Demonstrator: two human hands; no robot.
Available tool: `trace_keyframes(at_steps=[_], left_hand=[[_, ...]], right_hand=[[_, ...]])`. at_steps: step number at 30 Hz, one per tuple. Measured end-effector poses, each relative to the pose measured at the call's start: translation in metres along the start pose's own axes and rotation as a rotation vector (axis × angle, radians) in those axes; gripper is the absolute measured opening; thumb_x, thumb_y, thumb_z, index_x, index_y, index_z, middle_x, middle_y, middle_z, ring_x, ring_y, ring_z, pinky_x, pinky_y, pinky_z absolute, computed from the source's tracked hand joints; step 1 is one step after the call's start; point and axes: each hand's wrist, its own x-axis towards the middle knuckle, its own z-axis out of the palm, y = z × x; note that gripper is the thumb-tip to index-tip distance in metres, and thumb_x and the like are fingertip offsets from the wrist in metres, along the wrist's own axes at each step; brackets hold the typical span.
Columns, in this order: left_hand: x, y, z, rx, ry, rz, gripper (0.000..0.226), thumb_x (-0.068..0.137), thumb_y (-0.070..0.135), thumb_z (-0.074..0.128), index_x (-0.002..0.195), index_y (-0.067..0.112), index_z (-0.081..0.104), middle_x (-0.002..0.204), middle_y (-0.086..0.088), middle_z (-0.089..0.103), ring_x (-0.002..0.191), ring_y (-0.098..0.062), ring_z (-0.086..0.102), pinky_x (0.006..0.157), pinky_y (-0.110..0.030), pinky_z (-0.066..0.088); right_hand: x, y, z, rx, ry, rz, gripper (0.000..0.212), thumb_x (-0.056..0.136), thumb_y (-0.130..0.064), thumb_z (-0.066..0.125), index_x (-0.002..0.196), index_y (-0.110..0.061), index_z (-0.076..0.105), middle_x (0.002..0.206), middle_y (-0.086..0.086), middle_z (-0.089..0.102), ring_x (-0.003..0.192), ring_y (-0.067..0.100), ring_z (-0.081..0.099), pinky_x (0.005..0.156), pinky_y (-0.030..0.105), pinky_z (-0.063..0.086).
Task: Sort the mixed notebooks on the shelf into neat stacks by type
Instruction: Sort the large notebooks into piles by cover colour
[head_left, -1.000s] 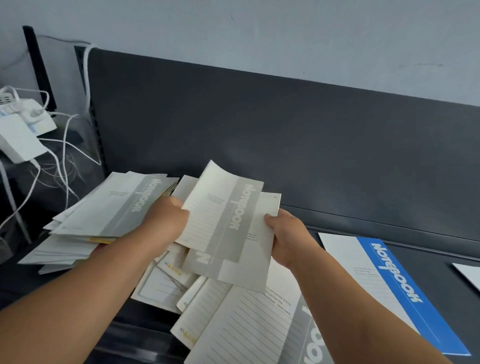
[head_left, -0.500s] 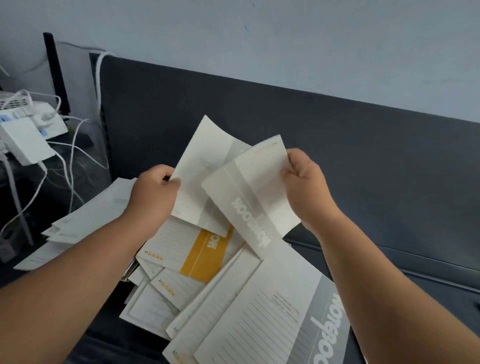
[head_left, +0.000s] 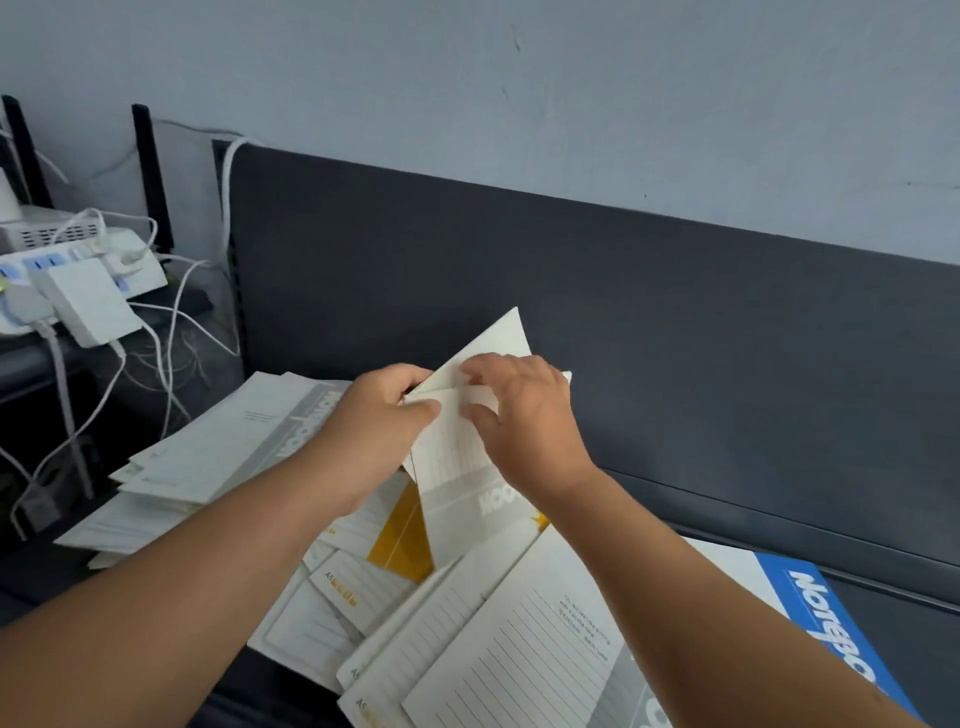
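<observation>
Both hands hold small grey-banded notebooks (head_left: 467, 467) upright above the pile, pressed together. My left hand (head_left: 379, 415) grips their left edge; my right hand (head_left: 519, 410) lies over their front with fingers on the top edge. Beneath them a yellow-banded notebook (head_left: 400, 535) lies among several small white notebooks (head_left: 332, 608). A large grey-banded notebook (head_left: 519, 654) sits at the front. To the left stands a rough stack of grey-banded notebooks (head_left: 223, 447). A blue-banded notebook (head_left: 826, 618) lies to the right, partly hidden by my right forearm.
The dark shelf back panel (head_left: 675, 322) rises right behind the notebooks. At the far left a white power strip (head_left: 78, 280) with plugged adapters and loose white cables (head_left: 171, 332) sits on a neighbouring shelf. Bare shelf surface (head_left: 904, 639) shows at the right.
My hands have come together, bringing the two grey-banded notebooks that were fanned apart into one overlapped bunch. The view has shifted right, so the blue notebook shows again.
</observation>
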Motion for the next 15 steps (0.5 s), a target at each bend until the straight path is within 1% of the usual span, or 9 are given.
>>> trace_keyframes(at_steps=[2, 5, 6, 8, 9, 11, 12, 14, 15], left_hand=[[0.0, -0.004, -0.001, -0.027, 0.106, 0.003, 0.022, 0.094, 0.012, 0.05, 0.1, 0.027, 0.064, 0.093, 0.002, 0.069, 0.086, -0.019, 0.066, 0.067, -0.035, 0.054], [0.001, -0.006, -0.006, -0.162, 0.216, -0.023, 0.025, 0.095, 0.007, 0.048, 0.106, 0.025, 0.062, 0.101, 0.002, 0.067, 0.094, -0.018, 0.064, 0.071, -0.035, 0.055], [0.0, -0.007, -0.008, -0.211, 0.23, -0.028, 0.026, 0.095, 0.007, 0.047, 0.107, 0.025, 0.062, 0.103, 0.003, 0.067, 0.096, -0.017, 0.064, 0.072, -0.035, 0.055], [-0.002, -0.009, -0.008, -0.304, 0.241, -0.039, 0.025, 0.096, 0.007, 0.047, 0.107, 0.025, 0.061, 0.104, 0.004, 0.067, 0.099, -0.016, 0.064, 0.071, -0.035, 0.055], [-0.003, -0.01, -0.007, -0.349, 0.244, -0.043, 0.024, 0.097, 0.008, 0.047, 0.106, 0.025, 0.061, 0.105, 0.004, 0.068, 0.099, -0.016, 0.064, 0.073, -0.035, 0.056], [-0.007, -0.01, -0.003, -0.429, 0.236, -0.05, 0.024, 0.098, 0.009, 0.047, 0.109, 0.025, 0.061, 0.106, 0.003, 0.069, 0.1, -0.016, 0.065, 0.077, -0.037, 0.056], [-0.009, -0.009, 0.001, -0.463, 0.215, -0.056, 0.024, 0.098, 0.009, 0.047, 0.111, 0.024, 0.061, 0.107, 0.002, 0.069, 0.1, -0.017, 0.066, 0.079, -0.038, 0.056], [-0.012, -0.007, 0.007, -0.515, 0.149, -0.091, 0.024, 0.099, 0.009, 0.047, 0.114, 0.022, 0.06, 0.108, 0.001, 0.07, 0.1, -0.017, 0.066, 0.078, -0.037, 0.056], [-0.015, -0.005, 0.01, -0.505, 0.102, -0.123, 0.024, 0.099, 0.01, 0.047, 0.115, 0.022, 0.06, 0.109, 0.0, 0.069, 0.1, -0.017, 0.066, 0.076, -0.035, 0.056]], right_hand=[[-0.004, 0.002, -0.003, 0.08, 0.032, 0.131, 0.046, 0.089, -0.027, 0.067, 0.133, -0.025, 0.053, 0.132, -0.005, 0.056, 0.123, 0.018, 0.045, 0.107, 0.033, 0.031], [-0.015, 0.012, -0.003, 0.28, 0.078, 0.394, 0.056, 0.086, -0.03, 0.07, 0.137, -0.024, 0.046, 0.138, -0.006, 0.047, 0.129, 0.015, 0.039, 0.109, 0.035, 0.037], [-0.019, 0.014, -0.002, 0.37, 0.07, 0.493, 0.057, 0.083, -0.032, 0.072, 0.134, -0.023, 0.048, 0.136, -0.005, 0.049, 0.127, 0.016, 0.043, 0.107, 0.038, 0.041], [-0.028, 0.014, 0.0, 0.634, 0.056, 0.718, 0.061, 0.076, -0.036, 0.074, 0.128, -0.021, 0.048, 0.124, -0.001, 0.057, 0.116, 0.021, 0.057, 0.097, 0.046, 0.052], [-0.031, 0.012, 0.0, 0.774, 0.038, 0.84, 0.066, 0.076, -0.036, 0.075, 0.132, -0.019, 0.045, 0.12, 0.001, 0.059, 0.11, 0.022, 0.062, 0.094, 0.047, 0.054], [-0.036, 0.011, -0.002, 1.038, -0.012, 1.068, 0.073, 0.08, -0.035, 0.076, 0.139, -0.015, 0.039, 0.118, 0.004, 0.063, 0.102, 0.021, 0.067, 0.096, 0.048, 0.052], [-0.037, 0.013, -0.004, 1.18, -0.028, 1.131, 0.069, 0.082, -0.032, 0.076, 0.139, -0.012, 0.042, 0.116, 0.006, 0.066, 0.1, 0.022, 0.069, 0.096, 0.048, 0.052], [-0.037, 0.015, -0.01, 1.427, -0.033, 1.183, 0.045, 0.086, -0.021, 0.073, 0.126, -0.009, 0.055, 0.111, 0.009, 0.071, 0.099, 0.026, 0.07, 0.092, 0.048, 0.054], [-0.038, 0.017, -0.012, 1.477, -0.024, 1.199, 0.035, 0.088, -0.015, 0.07, 0.121, -0.01, 0.059, 0.109, 0.008, 0.073, 0.098, 0.027, 0.07, 0.089, 0.049, 0.056]])
